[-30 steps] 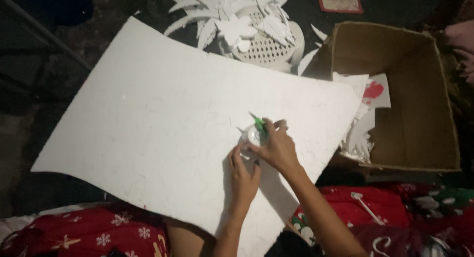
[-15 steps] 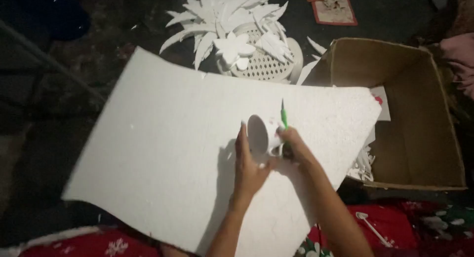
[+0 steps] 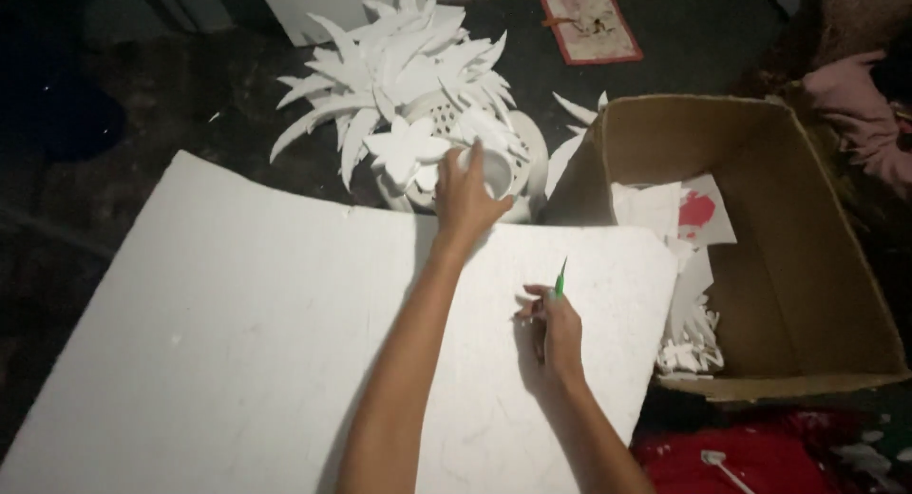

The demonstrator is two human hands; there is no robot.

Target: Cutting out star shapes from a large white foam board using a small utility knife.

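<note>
A large white foam sheet [image 3: 247, 351] lies across my lap and the dark floor. My left hand [image 3: 463, 198] reaches past its far edge and grips a small white cut-out piece [image 3: 494, 169], held over a white basket [image 3: 513, 161]. My right hand [image 3: 554, 328] rests on the sheet near its right side and holds a green pen-like tool [image 3: 560, 279] pointing up.
The white basket is heaped with several white leaf-shaped foam cut-outs [image 3: 399, 76]. An open cardboard box [image 3: 807, 266] at the right holds white scraps and a card with a red mark. A red-bordered mat [image 3: 589, 24] lies at the back. Red patterned cloth [image 3: 750, 456] is at the bottom right.
My left hand has lifted off the sheet with the white piece and moved forward to the basket. My right hand and the green tool stayed on the sheet.
</note>
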